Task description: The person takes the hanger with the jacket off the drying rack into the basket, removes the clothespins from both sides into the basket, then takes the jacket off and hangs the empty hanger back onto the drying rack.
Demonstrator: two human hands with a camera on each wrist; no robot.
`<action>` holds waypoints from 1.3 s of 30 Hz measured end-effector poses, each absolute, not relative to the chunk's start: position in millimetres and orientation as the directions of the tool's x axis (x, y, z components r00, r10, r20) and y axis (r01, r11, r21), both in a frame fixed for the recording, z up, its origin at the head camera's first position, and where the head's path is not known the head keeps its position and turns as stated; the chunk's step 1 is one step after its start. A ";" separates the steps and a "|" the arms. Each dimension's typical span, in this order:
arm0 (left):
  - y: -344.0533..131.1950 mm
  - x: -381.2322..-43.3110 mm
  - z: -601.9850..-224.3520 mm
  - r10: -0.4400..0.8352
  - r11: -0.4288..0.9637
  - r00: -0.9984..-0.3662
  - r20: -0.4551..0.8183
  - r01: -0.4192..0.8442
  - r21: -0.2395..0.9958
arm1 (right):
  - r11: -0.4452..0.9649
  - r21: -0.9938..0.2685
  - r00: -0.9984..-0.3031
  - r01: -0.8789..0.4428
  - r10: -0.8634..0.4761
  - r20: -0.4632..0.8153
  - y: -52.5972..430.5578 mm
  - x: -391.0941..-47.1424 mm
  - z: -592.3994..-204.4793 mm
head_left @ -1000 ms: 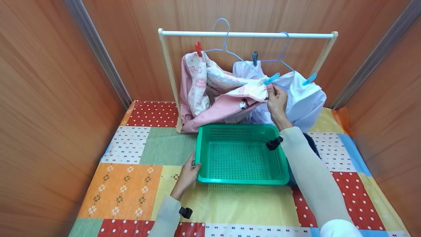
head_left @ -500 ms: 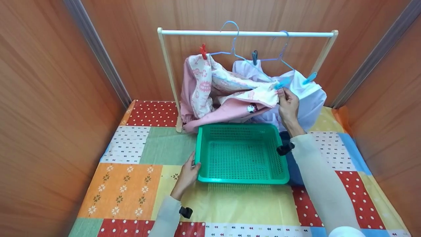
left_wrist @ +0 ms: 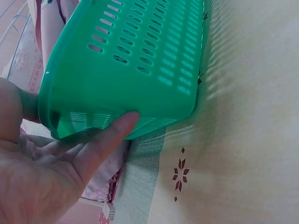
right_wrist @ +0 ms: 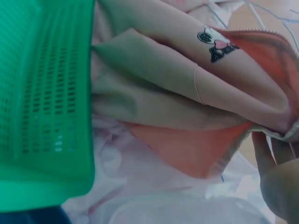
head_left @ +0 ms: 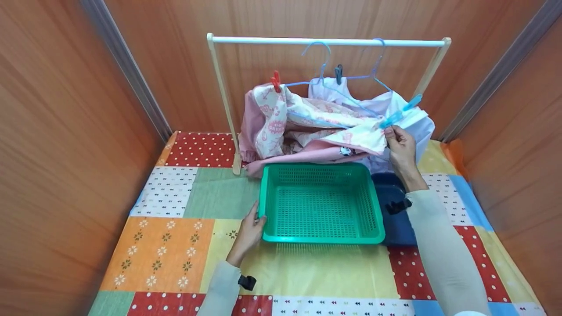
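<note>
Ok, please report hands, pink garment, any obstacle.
Left hand holds green basket. Right hand pinches pink garment, clipped to hanger. Possible obstacle: basket in front.

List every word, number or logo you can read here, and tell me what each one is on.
"GO GREEN": pink print on the white lining of the pink garment.
Other pink markings on that lining: too small or blurred to read.
Cartoon figure on the garment's pink side: no readable words.
Green basket: no lettering visible.
</note>
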State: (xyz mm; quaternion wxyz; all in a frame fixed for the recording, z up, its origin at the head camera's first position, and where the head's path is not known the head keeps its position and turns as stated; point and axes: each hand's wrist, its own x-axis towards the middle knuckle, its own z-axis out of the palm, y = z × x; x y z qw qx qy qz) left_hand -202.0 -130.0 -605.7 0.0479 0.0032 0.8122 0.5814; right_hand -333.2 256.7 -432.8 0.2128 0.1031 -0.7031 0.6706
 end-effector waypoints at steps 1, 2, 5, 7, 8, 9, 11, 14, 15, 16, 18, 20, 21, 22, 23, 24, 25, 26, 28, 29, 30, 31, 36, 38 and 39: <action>-130.1 -202.1 -605.2 0.060 0.328 -0.996 -0.072 -0.049 0.943 | 0.071 -0.902 -0.892 -0.426 0.131 0.432 259.4 -332.2 -434.5; -130.2 -202.3 -604.6 0.059 0.331 -0.996 -0.071 -0.048 0.942 | 0.053 -0.906 -0.898 -0.420 0.120 0.423 261.7 -331.1 -436.1; -130.4 -201.9 -603.2 0.057 0.340 -0.996 -0.062 -0.039 0.940 | 0.043 -0.907 -0.902 -0.420 0.092 0.422 268.4 -327.3 -441.2; -130.1 -201.5 -602.4 0.051 0.336 -0.997 -0.064 -0.043 0.941 | 0.052 -0.904 -0.901 -0.425 0.076 0.428 272.3 -324.3 -444.4; -130.2 -201.5 -602.4 0.051 0.335 -0.997 -0.060 -0.040 0.941 | 0.050 -0.902 -0.900 -0.428 0.069 0.430 274.3 -322.9 -446.1; -130.3 -201.5 -602.4 0.053 0.334 -0.997 -0.058 -0.036 0.942 | 0.056 -0.901 -0.899 -0.429 0.064 0.432 276.6 -321.2 -447.7; -130.2 -201.8 -603.0 0.052 0.331 -0.997 -0.064 -0.043 0.943 | 0.049 -0.908 -0.907 -0.415 0.059 0.418 281.0 -318.1 -451.0; -129.9 -202.1 -603.8 0.051 0.323 -0.996 -0.076 -0.055 0.945 | 0.043 -0.919 -0.918 -0.393 0.042 0.394 288.5 -313.1 -456.1; -129.7 -202.1 -603.9 0.050 0.320 -0.995 -0.082 -0.062 0.945 | 0.045 -0.922 -0.922 -0.384 0.034 0.386 291.0 -311.7 -457.9; -129.6 -202.2 -604.1 0.046 0.318 -0.995 -0.088 -0.069 0.946 | 0.048 -0.925 -0.925 -0.378 0.022 0.379 293.5 -310.3 -459.8; -129.4 -202.0 -603.8 0.045 0.315 -0.995 -0.089 -0.070 0.946 | 0.070 -0.926 -0.928 -0.372 -0.005 0.372 298.2 -307.5 -463.3; -129.2 -202.0 -603.7 0.044 0.315 -0.995 -0.092 -0.074 0.946 | 0.078 -0.929 -0.932 -0.362 -0.029 0.361 302.8 -305.1 -467.2; -129.1 -201.8 -603.5 0.043 0.316 -0.995 -0.095 -0.077 0.946 | 0.078 -0.932 -0.935 -0.355 -0.039 0.353 304.8 -303.9 -468.9; -129.0 -201.8 -603.5 0.041 0.318 -0.994 -0.097 -0.079 0.945 | 0.085 -0.935 -0.939 -0.343 -0.044 0.341 306.8 -302.4 -470.6; -129.0 -201.7 -603.7 0.040 0.320 -0.995 -0.093 -0.075 0.944 | 0.098 -0.937 -0.942 -0.336 -0.050 0.333 308.6 -300.9 -472.1; -128.9 -201.6 -603.9 0.040 0.323 -0.995 -0.090 -0.072 0.944 | 0.111 -0.937 -0.943 -0.332 -0.058 0.327 310.7 -299.4 -473.8; -128.9 -201.7 -604.2 0.040 0.328 -0.996 -0.085 -0.067 0.942 | 0.114 -0.941 -0.947 -0.319 -0.061 0.314 312.6 -298.0 -475.5; -129.0 -201.8 -604.4 0.038 0.330 -0.996 -0.085 -0.068 0.941 | 0.129 -0.940 -0.949 -0.316 -0.070 0.309 314.3 -296.3 -477.0; -129.1 -202.4 -604.9 0.036 0.335 -0.996 -0.076 -0.060 0.940 | 0.161 -0.939 -0.952 -0.304 -0.085 0.294 318.1 -293.6 -480.6; -129.1 -202.6 -604.9 0.035 0.335 -0.997 -0.075 -0.059 0.940 | 0.169 -0.938 -0.952 -0.302 -0.095 0.290 319.9 -292.5 -482.5; -129.2 -202.9 -604.7 0.038 0.337 -0.997 -0.074 -0.057 0.940 | 0.167 -0.940 -0.954 -0.297 -0.102 0.283 321.6 -291.4 -484.6; -129.3 -203.1 -604.6 0.036 0.335 -0.996 -0.078 -0.061 0.940 | 0.170 -0.942 -0.955 -0.291 -0.110 0.276 323.2 -290.6 -486.8; -129.2 -202.6 -604.1 0.043 0.327 -0.996 -0.084 -0.066 0.943 | 0.210 -0.941 -0.961 -0.264 -0.139 0.239 330.2 -286.2 -498.6; -129.0 -202.3 -604.1 0.041 0.319 -0.995 -0.088 -0.071 0.945 | 0.252 -0.929 -0.958 -0.273 -0.156 0.239 331.7 -284.1 -502.6; -128.9 -202.1 -604.1 0.042 0.315 -0.995 -0.089 -0.071 0.946 | 0.270 -0.923 -0.958 -0.275 -0.161 0.239 332.1 -283.1 -504.4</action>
